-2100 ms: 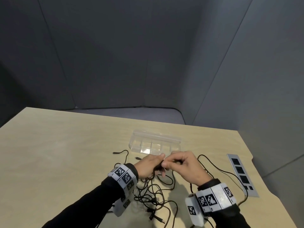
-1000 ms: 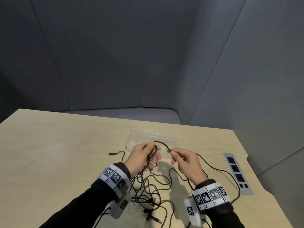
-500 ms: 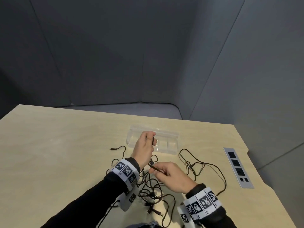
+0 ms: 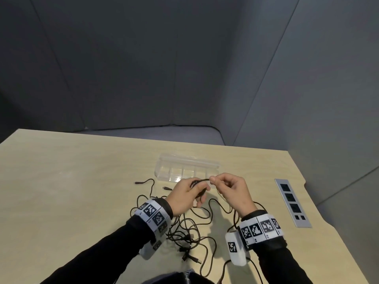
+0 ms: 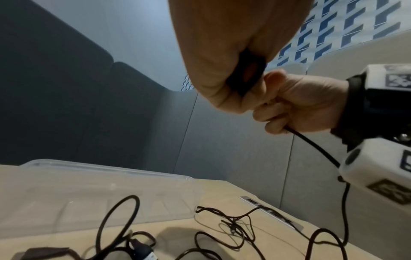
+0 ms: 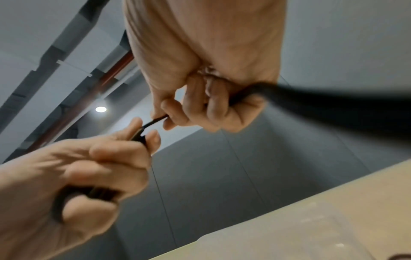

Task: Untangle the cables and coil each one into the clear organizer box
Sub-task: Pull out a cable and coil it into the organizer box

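Note:
A tangle of thin black cables (image 4: 184,230) lies on the wooden table (image 4: 61,191) below my hands. My left hand (image 4: 184,196) is raised above it and holds a small coil of black cable (image 4: 198,186) in curled fingers. My right hand (image 4: 229,189) pinches the same cable (image 6: 155,121) just to the coil's right, thumb and forefinger together; the rest of that cable (image 5: 311,146) runs down past my right wrist. The clear organizer box (image 4: 186,170) stands open just beyond both hands, its compartments showing nothing inside.
A metal socket strip (image 4: 292,202) is set into the table at the right. Loose cable ends (image 4: 143,182) reach left of the box. Grey padded walls close in behind and to the right of the table.
My right hand rose from the table and came back up to the left hand, drawing cable with it. The left hand moved slightly back from the box, keeping hold of its coil.

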A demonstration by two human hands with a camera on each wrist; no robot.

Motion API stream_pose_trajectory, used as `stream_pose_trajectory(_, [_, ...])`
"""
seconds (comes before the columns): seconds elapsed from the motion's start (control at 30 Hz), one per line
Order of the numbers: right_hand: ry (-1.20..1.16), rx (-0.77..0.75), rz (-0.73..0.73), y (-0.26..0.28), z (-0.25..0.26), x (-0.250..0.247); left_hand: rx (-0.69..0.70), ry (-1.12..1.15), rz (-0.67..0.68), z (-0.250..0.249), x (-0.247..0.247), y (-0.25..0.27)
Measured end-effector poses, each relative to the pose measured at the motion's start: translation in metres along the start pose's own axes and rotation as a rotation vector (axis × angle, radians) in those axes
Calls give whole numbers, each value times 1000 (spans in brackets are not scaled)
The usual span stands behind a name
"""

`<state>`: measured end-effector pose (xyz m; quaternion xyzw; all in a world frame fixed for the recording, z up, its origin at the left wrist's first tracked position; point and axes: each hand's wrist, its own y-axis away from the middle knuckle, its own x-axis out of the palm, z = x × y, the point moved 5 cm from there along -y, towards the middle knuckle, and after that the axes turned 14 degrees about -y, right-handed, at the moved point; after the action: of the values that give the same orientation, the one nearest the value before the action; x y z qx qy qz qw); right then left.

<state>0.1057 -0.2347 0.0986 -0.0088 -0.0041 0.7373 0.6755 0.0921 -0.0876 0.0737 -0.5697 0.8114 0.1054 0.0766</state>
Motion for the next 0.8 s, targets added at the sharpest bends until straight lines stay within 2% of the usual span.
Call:
stream_pose_trajectory(0.2, [-204,17,-51,15,-15,4,-57,148,-196,-7,-7,0])
stream_pose_trajectory(0.33, [-224,66,-80,22,-30,5,-11,282,-305,-15,-16,-2])
stream_pose_trajectory(0.53, [-3,114,50,26,-38,28,-17,340,-326,-14,-16,-3])
stream_pose_trajectory(0.7, [36,165,254,27,-32,36,38,185,-392,-15,-24,-2])
stream_pose_trajectory(0.8, [121,177,409,35,-31,40,-47,436,-408,-15,-28,-4])
